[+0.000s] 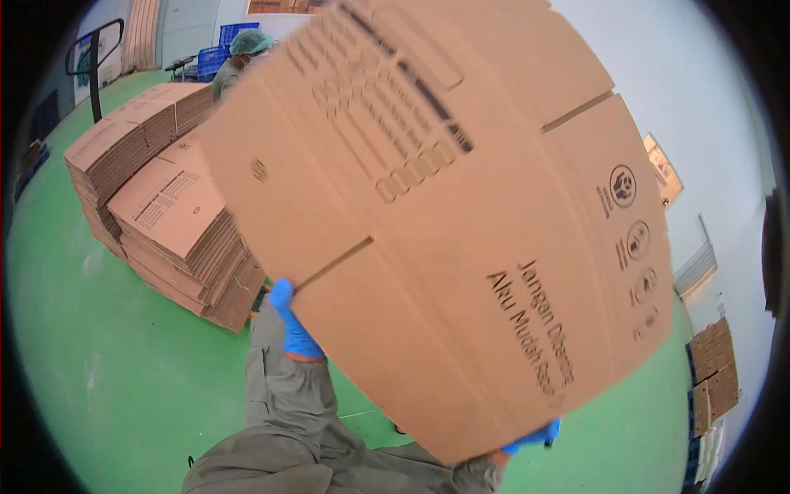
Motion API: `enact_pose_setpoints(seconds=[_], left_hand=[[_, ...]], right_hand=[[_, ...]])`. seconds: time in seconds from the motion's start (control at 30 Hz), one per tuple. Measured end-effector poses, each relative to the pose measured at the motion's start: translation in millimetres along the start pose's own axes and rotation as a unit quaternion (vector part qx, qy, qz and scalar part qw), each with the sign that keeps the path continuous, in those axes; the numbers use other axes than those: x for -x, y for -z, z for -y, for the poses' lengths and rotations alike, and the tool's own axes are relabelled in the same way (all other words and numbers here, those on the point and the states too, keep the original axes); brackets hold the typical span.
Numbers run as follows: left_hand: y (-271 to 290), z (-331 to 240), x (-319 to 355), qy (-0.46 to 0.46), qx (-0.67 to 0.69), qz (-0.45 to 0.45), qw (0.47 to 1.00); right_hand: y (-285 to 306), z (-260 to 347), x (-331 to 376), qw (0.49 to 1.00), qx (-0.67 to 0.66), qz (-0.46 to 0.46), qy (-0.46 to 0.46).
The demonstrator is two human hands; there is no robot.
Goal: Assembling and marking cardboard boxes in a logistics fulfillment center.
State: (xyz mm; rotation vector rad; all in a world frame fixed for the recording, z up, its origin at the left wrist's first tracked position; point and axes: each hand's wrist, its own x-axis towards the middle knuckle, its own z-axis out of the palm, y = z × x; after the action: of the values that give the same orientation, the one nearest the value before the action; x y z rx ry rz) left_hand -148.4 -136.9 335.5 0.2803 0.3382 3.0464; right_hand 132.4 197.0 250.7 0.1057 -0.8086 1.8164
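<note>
Mostly flat, slotted brown cardboard (pixel 448 247)

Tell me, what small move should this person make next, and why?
Probably lower the flattened carton a little: it is tilted up and hides much of the view ahead, including part of the green floor. The left hand grips its left edge, while the right hand shows only partly at its lower edge, so a gentle move seems wise.

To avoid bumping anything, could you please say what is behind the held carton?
Partly hidden beyond the flattened carton are stacked cartons, a co-worker and a pale wall; what it covers cannot be seen.
</note>
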Motion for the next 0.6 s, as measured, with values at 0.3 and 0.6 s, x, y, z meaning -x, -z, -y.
enact_pose_setpoints(seconds=[0.3,0.6], left_hand=[[-61.9,-13.8,29.9,-0.183,-0.439,0.035,0.879],[200.2,82.2,125.6,0.008,-0.71,0.144,0.689]], right_hand=[[-4.4,-229.2,-40.4,0.947,-0.187,0.043,-0.256],[-45.3,-257.2,7.1,0.821,0.331,-0.099,-0.454]])
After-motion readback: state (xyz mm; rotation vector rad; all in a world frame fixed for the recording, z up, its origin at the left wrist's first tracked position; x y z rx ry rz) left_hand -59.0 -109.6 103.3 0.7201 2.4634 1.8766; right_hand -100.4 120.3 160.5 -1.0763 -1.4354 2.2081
